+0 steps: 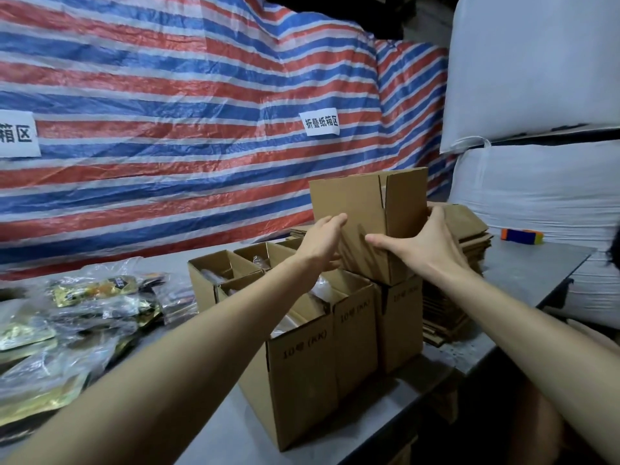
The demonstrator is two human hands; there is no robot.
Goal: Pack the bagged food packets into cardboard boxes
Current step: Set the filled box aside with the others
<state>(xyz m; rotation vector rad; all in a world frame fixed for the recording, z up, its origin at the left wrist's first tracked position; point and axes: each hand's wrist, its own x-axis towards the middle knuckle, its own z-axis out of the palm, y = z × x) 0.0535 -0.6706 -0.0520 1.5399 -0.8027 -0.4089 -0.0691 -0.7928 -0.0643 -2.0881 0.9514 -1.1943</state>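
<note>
Bagged food packets (77,307) in clear and gold wrapping lie heaped at the near left of the grey table (523,273), beside open brown cardboard boxes (302,364) with packets inside. Above these a small brown cardboard box (372,213) is held: the left hand (322,245) presses its left side with straight fingers, the right hand (432,243) clasps its right side, thumb across the front, fingers round the back. Behind hangs a red, white and blue striped tarpaulin (167,129).

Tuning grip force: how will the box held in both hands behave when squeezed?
Probably light: the box is held aloft between left hand and right hand. Likely to skew, as its flaps stand open. Matte cardboard probably grips well.
</note>
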